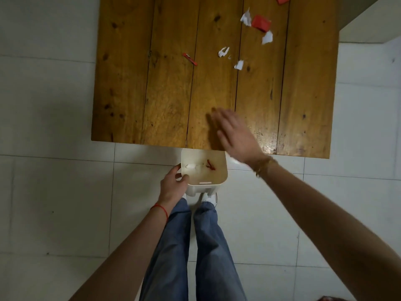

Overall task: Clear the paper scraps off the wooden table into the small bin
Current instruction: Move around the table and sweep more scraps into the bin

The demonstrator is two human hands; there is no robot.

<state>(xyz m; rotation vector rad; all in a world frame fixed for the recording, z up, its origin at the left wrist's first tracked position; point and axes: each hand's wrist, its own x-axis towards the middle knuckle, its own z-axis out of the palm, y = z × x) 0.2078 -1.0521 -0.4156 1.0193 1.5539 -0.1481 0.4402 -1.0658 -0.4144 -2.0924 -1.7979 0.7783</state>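
Your left hand [173,183] gripped the small bin [204,170] under the table [165,94] edge, right-hand fingers [219,118] spread flat, while featherlight, flimsy paper scraps [245,18] lay far off, better swept than pinched.

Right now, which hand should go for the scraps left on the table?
Right. The right hand is open and free over the wooden table, nearest the white paper scraps. The left hand grips the small bin at the table edge.
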